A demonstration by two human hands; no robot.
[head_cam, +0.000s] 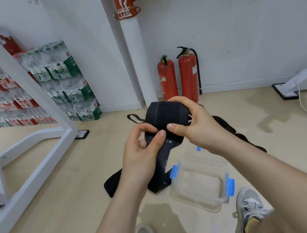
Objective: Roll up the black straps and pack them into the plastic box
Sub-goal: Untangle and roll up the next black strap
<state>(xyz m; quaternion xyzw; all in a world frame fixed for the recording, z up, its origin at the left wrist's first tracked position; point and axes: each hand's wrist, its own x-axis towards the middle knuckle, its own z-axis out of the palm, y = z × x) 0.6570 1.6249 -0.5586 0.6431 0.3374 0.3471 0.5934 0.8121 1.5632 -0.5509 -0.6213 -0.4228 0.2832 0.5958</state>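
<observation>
Black strap point(160, 115) nearly rolled, held mid-air above floor point(70, 186). Right hand point(194, 124) wraps roll, thumb on seam; left hand point(142, 153) pinches loose tail beneath. Soft, light, springy fabric, likely unrolls if released; grip across roll's width. Plastic box point(200, 184) open on floor below. Loose straps point(114, 182) beside it. 2 fire extinguishers point(167, 77) at wall.
</observation>
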